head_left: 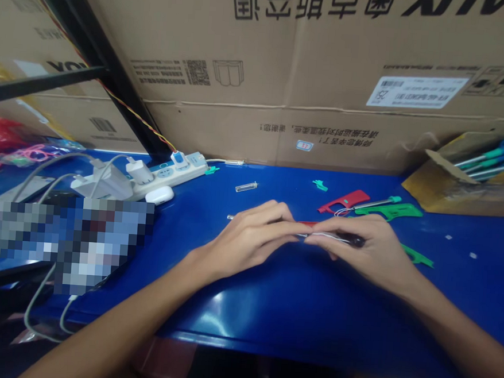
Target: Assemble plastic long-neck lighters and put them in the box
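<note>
Over the middle of the blue table, my left hand and my right hand meet fingertip to fingertip, both closed. The right fingers grip a slim piece with thin pale wires along it and a dark round end by the palm. At the other end, the left fingertips pinch a small tip whose kind is hidden. A strip of red shows behind the fingers. Just beyond the right hand lie a red plastic gun-shaped piece, a green one and a thin rod with a teal end.
A white power strip with plugs and cables lies at the left, beside a white earbud case. A clear small tube and a teal clip lie behind my hands. An open cardboard box of rods stands right; large cartons form the back.
</note>
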Demonstrator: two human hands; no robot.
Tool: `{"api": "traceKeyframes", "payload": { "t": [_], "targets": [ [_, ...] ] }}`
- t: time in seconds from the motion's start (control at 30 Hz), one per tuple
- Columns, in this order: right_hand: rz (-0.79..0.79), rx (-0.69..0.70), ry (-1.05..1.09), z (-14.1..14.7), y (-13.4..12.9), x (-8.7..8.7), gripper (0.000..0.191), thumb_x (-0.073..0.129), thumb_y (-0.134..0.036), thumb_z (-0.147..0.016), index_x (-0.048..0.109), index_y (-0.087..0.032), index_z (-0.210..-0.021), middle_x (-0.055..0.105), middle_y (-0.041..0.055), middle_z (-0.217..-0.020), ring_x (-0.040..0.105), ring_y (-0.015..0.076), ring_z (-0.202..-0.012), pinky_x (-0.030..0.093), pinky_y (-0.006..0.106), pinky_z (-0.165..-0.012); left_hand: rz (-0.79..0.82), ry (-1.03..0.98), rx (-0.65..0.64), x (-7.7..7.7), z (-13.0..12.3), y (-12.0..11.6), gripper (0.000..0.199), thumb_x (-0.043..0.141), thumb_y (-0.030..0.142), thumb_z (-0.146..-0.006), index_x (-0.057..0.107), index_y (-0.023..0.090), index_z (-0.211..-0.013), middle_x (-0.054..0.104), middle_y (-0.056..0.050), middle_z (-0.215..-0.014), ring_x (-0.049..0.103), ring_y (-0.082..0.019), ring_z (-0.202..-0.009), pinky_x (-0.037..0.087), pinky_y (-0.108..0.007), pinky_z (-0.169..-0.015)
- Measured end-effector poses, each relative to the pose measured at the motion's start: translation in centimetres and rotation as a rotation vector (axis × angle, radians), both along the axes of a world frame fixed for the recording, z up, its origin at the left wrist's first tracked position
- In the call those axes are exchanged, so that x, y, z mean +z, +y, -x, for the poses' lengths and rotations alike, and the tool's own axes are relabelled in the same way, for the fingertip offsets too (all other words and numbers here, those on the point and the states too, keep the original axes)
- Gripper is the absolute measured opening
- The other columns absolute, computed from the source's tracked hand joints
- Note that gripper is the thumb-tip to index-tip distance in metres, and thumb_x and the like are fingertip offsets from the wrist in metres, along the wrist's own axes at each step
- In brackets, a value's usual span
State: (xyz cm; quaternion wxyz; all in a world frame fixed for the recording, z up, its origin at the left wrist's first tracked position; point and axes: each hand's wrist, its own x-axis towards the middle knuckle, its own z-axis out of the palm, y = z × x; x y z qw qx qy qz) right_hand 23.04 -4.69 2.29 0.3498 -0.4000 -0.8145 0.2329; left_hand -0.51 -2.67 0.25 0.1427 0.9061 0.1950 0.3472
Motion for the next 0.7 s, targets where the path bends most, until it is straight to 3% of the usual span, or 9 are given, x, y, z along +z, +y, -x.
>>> {"api": "traceKeyframes", "payload": {
  "t": [0.13, 0.33, 0.5, 0.7],
  "targets": [
    [0.02, -0.012, -0.014, -0.1, 0.3, -0.4, 0.023, 0.069, -0.045, -0.089, 0.076, -0.024, -0.085, 0.063, -0.0046, -0.056, 0.049, 0.0085, -0.046, 0.035, 0.024, -0.044, 0.046, 0.012, 0.007, 0.1, -0.1, -0.1, 0.025, 0.049, 0.019, -0.103, 0.061, 0.02, -0.126, 0.064, -0.009, -0.107, 0.06, -0.018, -0.098, 0.053, -0.035, -0.085],
    [0.144, 0.025, -0.013, -0.6, 1.0, -0.8, 0.028, 0.069, -0.046, -0.088, 0.074, -0.024, -0.105, 0.075, -0.0009, -0.076, 0.064, 0.0124, -0.061, 0.046, 0.024, -0.054, 0.187, 0.072, 0.068, 0.0, -0.3, -0.3, 0.019, 0.047, 0.021, -0.104, 0.057, 0.019, -0.12, 0.065, -0.007, -0.109, 0.063, -0.019, -0.101, 0.052, -0.035, -0.088],
    [0.191, -0.027, -0.068, -1.3, 1.8, -0.9, 0.041, 0.069, -0.051, -0.087, 0.07, -0.026, -0.118, 0.079, 0.003, -0.096, 0.073, 0.0193, -0.08, 0.054, 0.03, -0.068, 0.216, 0.05, 0.147, -0.2, 0.1, 0.3, 0.016, 0.046, 0.021, -0.104, 0.055, 0.02, -0.118, 0.067, -0.006, -0.113, 0.065, -0.017, -0.099, 0.052, -0.033, -0.089],
    [0.165, -0.006, -0.059, -1.5, 2.6, -1.5, 0.041, 0.068, -0.053, -0.087, 0.069, -0.023, -0.115, 0.078, 0.0039, -0.093, 0.072, 0.02, -0.079, 0.054, 0.032, -0.067, 0.168, -0.019, 0.271, 0.0, 1.3, 1.6, 0.016, 0.048, 0.026, -0.103, 0.055, 0.02, -0.117, 0.068, -0.005, -0.105, 0.065, -0.016, -0.092, 0.052, -0.031, -0.084]
  ]
}}
